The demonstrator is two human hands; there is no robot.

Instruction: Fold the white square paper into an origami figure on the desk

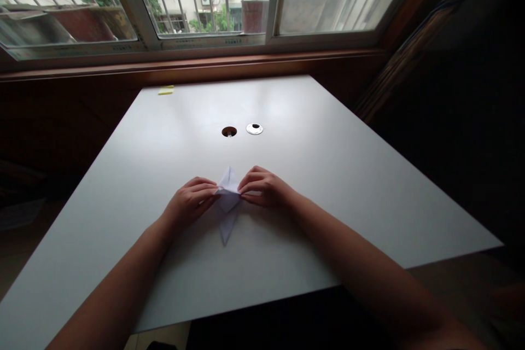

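A folded piece of white paper (228,202), kite-shaped with points toward and away from me, lies on the white table (328,175) in front of me. My left hand (191,202) pinches its left side with curled fingers. My right hand (262,187) pinches the right side, fingertips meeting the paper near its middle. Both hands rest on the tabletop.
A round cable hole (229,132) and its white cap (255,129) lie beyond the paper. A small yellow note (165,90) sits at the table's far left edge. A window sill (197,65) and window run behind the table; dark wall stands to the right.
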